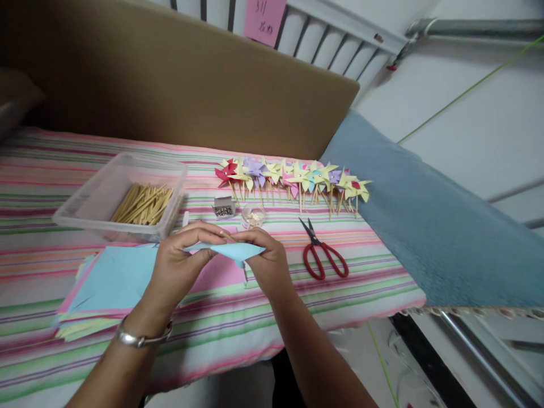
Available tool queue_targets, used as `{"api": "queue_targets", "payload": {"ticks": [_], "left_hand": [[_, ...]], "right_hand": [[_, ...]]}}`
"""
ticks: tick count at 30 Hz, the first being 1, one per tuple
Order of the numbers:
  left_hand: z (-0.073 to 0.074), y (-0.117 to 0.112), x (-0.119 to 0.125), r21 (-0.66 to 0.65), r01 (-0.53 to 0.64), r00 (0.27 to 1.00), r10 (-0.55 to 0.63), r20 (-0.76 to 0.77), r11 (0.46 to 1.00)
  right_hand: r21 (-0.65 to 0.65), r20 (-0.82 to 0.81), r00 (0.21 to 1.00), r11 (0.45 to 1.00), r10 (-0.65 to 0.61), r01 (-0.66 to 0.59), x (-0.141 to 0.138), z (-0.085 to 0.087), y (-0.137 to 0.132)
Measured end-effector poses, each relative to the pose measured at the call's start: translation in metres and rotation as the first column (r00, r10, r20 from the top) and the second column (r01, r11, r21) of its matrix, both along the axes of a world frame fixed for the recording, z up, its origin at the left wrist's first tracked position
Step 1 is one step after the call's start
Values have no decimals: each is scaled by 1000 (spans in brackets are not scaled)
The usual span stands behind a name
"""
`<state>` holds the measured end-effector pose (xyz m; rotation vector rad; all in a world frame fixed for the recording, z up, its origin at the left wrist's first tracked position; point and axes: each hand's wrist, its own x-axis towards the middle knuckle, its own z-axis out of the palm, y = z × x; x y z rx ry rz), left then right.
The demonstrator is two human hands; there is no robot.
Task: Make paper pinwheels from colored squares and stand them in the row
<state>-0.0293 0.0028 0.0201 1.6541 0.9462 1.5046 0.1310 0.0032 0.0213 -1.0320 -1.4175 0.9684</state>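
**Over the striped cloth: blue paper pinched in both hands**

Above the striped cloth (238, 334), front centre: light blue paper piece (232, 250) held flat between left hand (176, 266) and right hand (267, 263). Fingers of both closed on it, thumbs on top, left at the near end, right at the pointed end. Paper folded, edge-on to camera, tapering to a point at right; exact fold shape not readable. Silver bracelet (142, 339) on left wrist.

Containers:
- Clear plastic tub (85, 198), back left, open top, holding a loose pile of wooden sticks (142, 203).
- Small open box (224, 207) behind the hands, small metal bits inside, too small to identify.
- Small clear cup (253, 215) just beside it, pale contents, unclear.

Under and left of the left hand: stack of coloured paper squares (113, 280), blue on top, pink and yellow edges showing. Red-handled scissors (321, 252) right of the hands, blades shut. Row of finished paper pinwheels (293, 177) on sticks along the back.

Cardboard sheet (191, 79) upright behind the cloth. Blue blanket (425, 226) along the right edge. Bare cloth between hands and near edge.
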Motion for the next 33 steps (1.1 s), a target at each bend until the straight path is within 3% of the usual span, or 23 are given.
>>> {"api": "queue_targets", "payload": {"ticks": [33], "left_hand": [[-3,0,0,21,-17,1000,18,-25,1000]], "right_hand": [[50,23,1000,999,-16,15,-1,2,1]]}}
